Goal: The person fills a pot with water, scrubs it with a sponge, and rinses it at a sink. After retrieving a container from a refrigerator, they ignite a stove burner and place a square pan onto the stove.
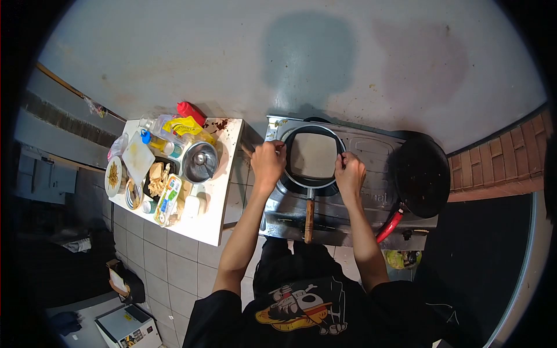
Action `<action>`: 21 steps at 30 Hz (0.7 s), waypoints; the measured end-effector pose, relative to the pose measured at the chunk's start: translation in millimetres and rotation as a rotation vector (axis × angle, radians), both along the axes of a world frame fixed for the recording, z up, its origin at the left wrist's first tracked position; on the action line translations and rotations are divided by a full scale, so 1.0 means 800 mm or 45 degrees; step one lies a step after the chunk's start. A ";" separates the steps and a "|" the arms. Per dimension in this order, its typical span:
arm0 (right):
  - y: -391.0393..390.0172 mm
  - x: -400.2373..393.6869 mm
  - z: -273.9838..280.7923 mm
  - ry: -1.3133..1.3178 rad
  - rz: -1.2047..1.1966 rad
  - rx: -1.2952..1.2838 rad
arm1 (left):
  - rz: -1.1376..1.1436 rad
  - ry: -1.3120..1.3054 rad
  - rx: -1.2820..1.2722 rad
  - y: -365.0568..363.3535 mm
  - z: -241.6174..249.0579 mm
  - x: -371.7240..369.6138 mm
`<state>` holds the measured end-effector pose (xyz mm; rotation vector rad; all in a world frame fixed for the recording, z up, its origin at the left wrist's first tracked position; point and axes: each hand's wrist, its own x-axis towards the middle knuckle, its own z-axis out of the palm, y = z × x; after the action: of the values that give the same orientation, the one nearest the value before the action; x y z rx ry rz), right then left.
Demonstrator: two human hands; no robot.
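A pan [310, 188] with a light metal rim and a wooden handle sits on the stove, its handle towards me. Over its dark inside lies a thin, pale beige sheet [313, 153], roughly square with rounded corners. At the left side of the pan, my left hand [269, 165] has its fingers pinched together by the sheet's left edge. My right hand [350, 175] is pinched in the same way at the opposite edge. Both hands are over the pan's rim, and their fingers hide the sheet's sides in part.
A large black pan [422, 177] with a red handle rests on the stove's right side [371, 153]. To my left, a white table [208, 229] holds a steel bowl [200, 162], a cutting board [138, 158], a red bottle [191, 113] and several food containers. A wall rises behind the stove.
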<state>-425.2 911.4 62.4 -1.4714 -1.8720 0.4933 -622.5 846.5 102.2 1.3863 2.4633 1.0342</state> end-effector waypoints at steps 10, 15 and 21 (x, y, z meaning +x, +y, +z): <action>-0.001 0.017 0.026 0.064 0.016 0.056 | -0.045 -0.105 0.223 -0.028 0.037 -0.016; -0.001 0.033 0.033 0.115 0.009 0.097 | -0.075 -0.302 0.348 -0.061 0.069 -0.019; -0.006 0.053 0.049 0.157 -0.005 0.102 | -0.053 -0.486 0.372 -0.108 0.083 -0.034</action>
<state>-382.7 906.6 101.5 -1.3613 -1.7718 0.4900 -649.4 759.8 168.2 1.1662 2.0628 1.5336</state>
